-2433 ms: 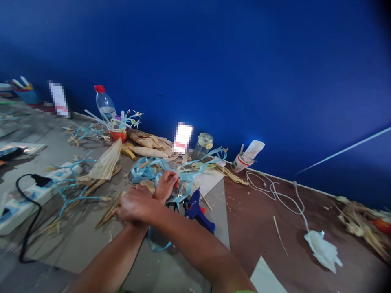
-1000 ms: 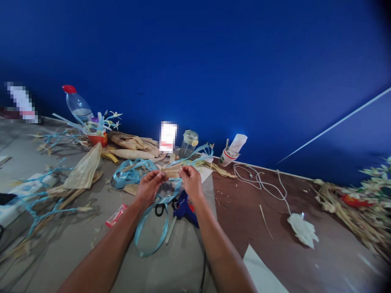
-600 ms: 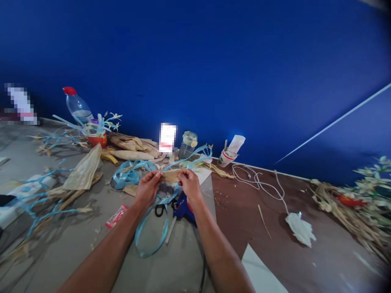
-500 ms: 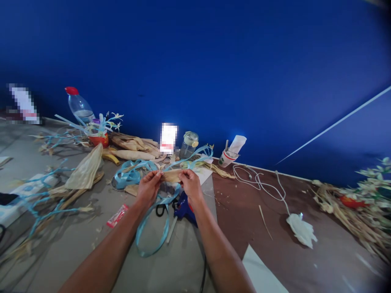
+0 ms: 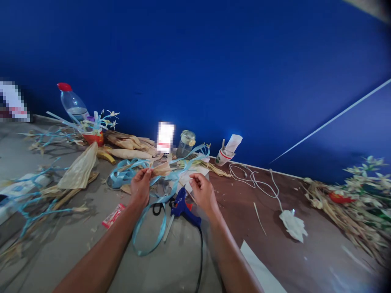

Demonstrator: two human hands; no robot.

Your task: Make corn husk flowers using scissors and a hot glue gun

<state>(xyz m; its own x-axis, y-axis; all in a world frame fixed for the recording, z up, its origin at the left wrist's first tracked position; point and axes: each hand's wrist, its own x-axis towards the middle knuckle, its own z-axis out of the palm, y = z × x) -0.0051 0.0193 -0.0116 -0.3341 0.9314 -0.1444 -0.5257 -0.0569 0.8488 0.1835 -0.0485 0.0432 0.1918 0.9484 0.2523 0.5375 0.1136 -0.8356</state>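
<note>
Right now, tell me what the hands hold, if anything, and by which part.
The left hand pinches a strip of dry husk at its left end; the right hand shows nothing in its grip.

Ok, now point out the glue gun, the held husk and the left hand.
Glue gun (image 5: 181,208), head view: its blue body.
Husk (image 5: 161,169), head view: the part past the fingers.
Left hand (image 5: 141,187), head view: its middle.

Left grip (image 5: 141,188) pinches husk (image 5: 161,169) (right grip (image 5: 203,193) apart).
</note>
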